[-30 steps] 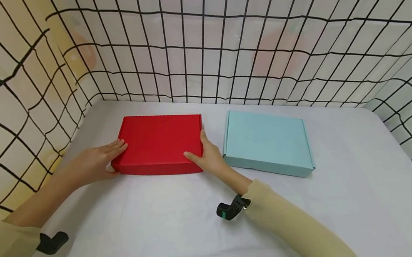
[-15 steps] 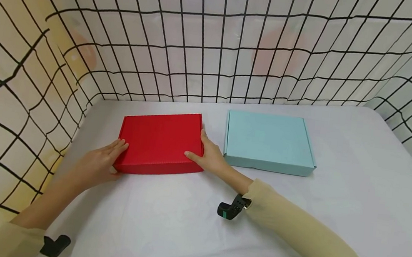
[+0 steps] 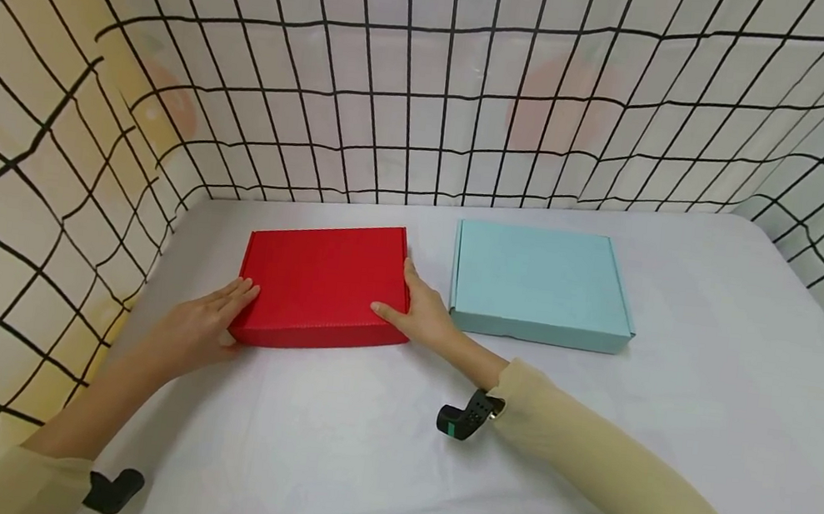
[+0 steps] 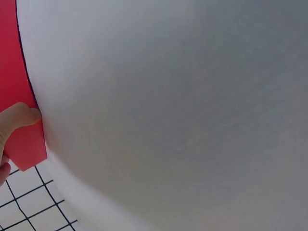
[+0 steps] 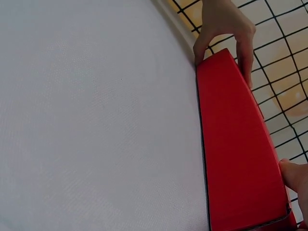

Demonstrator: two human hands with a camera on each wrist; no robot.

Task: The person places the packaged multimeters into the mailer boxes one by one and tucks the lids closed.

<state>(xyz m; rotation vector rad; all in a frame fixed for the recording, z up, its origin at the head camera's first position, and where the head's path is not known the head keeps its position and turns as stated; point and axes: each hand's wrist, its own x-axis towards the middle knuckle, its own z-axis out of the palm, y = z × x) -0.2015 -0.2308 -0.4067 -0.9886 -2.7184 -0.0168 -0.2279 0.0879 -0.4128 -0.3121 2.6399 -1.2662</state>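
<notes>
A flat red box (image 3: 326, 281), lid closed, lies on the white surface at left of centre in the head view. My left hand (image 3: 201, 327) grips its near left corner, fingers over the top edge and thumb low at the front. In the left wrist view, that thumb (image 4: 21, 116) presses the box's front side. My right hand (image 3: 421, 312) holds the right end, with its thumb on the lid and the other fingers along the side, partly hidden. The right wrist view shows the red box's front side (image 5: 238, 144) between both hands.
A closed light blue box (image 3: 541, 279) lies right of the red one, a narrow gap between them. Black wire grid (image 3: 444, 93) fences the back and both sides. White cloth (image 3: 332, 441) covers the surface. Black straps (image 3: 467, 413) hang at both wrists.
The left forearm has shifted slightly to the right. Both hands stay on the red box, and neither box has visibly moved on the cloth.
</notes>
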